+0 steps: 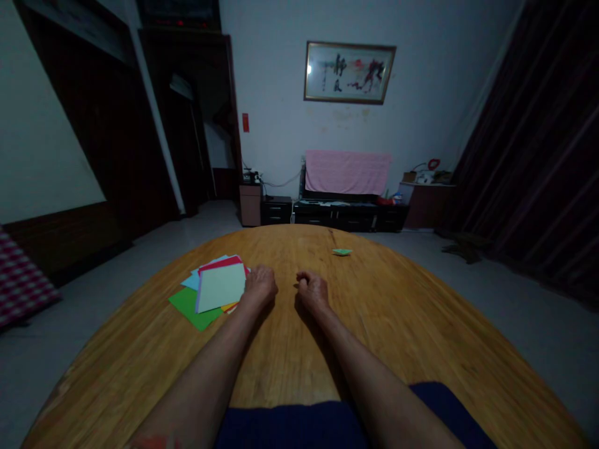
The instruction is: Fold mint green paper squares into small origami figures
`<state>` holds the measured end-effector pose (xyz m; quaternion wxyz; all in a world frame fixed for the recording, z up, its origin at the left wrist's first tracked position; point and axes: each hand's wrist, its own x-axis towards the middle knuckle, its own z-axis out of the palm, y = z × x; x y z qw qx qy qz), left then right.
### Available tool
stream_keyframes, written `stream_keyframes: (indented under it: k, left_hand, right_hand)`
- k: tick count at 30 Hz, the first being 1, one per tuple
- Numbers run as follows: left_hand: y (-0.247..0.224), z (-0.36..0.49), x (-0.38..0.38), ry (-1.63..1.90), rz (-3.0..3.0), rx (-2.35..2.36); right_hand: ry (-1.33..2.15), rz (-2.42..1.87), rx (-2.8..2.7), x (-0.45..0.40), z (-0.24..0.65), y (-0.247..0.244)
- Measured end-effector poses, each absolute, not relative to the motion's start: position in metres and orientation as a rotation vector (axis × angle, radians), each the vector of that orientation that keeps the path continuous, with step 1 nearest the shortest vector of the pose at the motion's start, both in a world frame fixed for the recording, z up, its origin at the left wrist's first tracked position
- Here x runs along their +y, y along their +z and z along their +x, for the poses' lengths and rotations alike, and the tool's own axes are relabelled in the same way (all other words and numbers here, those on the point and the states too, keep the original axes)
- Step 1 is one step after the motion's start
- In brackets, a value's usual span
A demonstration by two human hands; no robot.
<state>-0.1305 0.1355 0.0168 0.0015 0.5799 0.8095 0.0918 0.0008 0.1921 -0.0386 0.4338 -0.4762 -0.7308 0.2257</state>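
My left hand (262, 285) rests on the wooden table with its fingers curled in, knuckles up. It lies against the right edge of a loose pile of square coloured paper sheets (221, 287), hiding part of that edge; whether it touches them I cannot tell. A pale sheet is on top, with red, light blue, green and orange ones fanned out beneath. A short gap to the right, my right hand (313, 291) is also on the table, fingers loosely curled, and nothing shows in it. Beyond it lies a small folded green paper piece (342, 252).
The round wooden table (299, 349) fills the foreground. Across the room stand a low black cabinet (322, 216) and a screen draped with a pink cloth (349, 171). A checked cloth (23, 277) hangs at the left, and dark curtains (528, 149) cover the right side.
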Motion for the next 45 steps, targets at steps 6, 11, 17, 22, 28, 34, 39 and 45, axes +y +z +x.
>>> stream_keyframes:
  k: [6, 11, 17, 22, 28, 34, 39, 45]
  left_hand:
    - [0.016, -0.159, 0.111, 0.172, 1.368, 2.682]
    - [-0.002, -0.171, 0.107, 0.243, 1.442, 2.739]
    - [-0.011, -0.181, 0.104, 0.281, 1.478, 2.784]
    - [-0.011, -0.184, 0.106, 0.331, 1.418, 2.822]
    - [-0.004, -0.182, 0.115, 0.413, 1.23, 2.851]
    - [-0.007, -0.186, 0.118, 0.407, 1.226, 2.86]
    - [-0.015, -0.198, 0.112, 0.427, 1.264, 2.861]
    - [-0.015, -0.221, 0.112, 0.473, 1.316, 2.767]
  right_hand:
    - [0.626, -1.142, -1.851, 0.184, -0.001, -0.044]
    - [0.656, -1.09, -1.854, 0.187, 0.001, -0.051]
    - [0.674, -1.072, -1.845, 0.185, 0.004, -0.051]
    - [0.682, -1.057, -1.859, 0.185, 0.004, -0.052]
    - [0.699, -1.048, -1.846, 0.181, 0.005, -0.048]
    - [0.701, -1.064, -1.863, 0.18, 0.005, -0.046]
    - [0.68, -1.052, -1.882, 0.18, 0.006, -0.046]
    - [0.629, -0.825, -2.099, 0.158, -0.013, -0.038]
